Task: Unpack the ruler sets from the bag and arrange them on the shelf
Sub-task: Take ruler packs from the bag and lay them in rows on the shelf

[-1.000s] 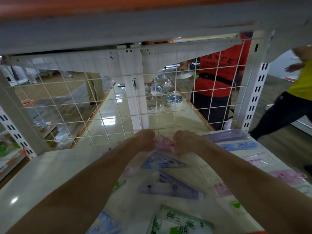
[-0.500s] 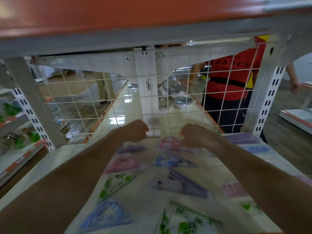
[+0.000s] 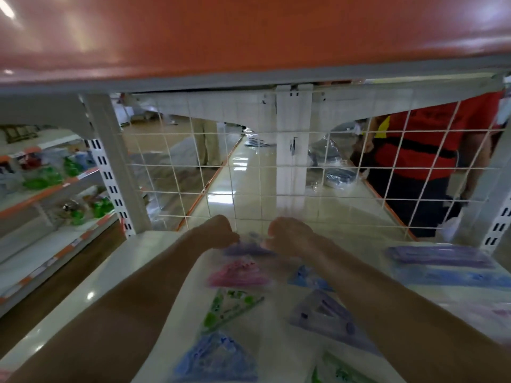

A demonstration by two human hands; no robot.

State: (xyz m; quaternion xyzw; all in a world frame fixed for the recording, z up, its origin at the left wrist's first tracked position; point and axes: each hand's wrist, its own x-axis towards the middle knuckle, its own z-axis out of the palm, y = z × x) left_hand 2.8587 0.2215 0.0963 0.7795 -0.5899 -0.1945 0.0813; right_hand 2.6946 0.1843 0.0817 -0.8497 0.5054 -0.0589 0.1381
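Both my arms reach to the back of the white shelf [image 3: 91,288], close to the wire grid. My left hand [image 3: 218,230] and my right hand [image 3: 287,234] each pinch the far edge of a purple ruler set [image 3: 246,248] in a clear packet. Nearer me lie several more packets in two columns: a pink set [image 3: 237,275], a green set [image 3: 229,305], a blue set [image 3: 218,357] and a purple triangle set [image 3: 323,316]. The frame is blurred, so finger detail is unclear.
Flat purple and blue ruler packets [image 3: 442,258] lie at the shelf's right. A white wire grid [image 3: 249,175] closes the back; a person in a red shirt [image 3: 423,150] stands behind it. An orange shelf board [image 3: 249,37] hangs low overhead. Stocked shelves [image 3: 49,183] stand to the left.
My hands have come closer together again at the back of the shelf and now hold a purple packet. The view shifted right and down; more packets show in the left column.
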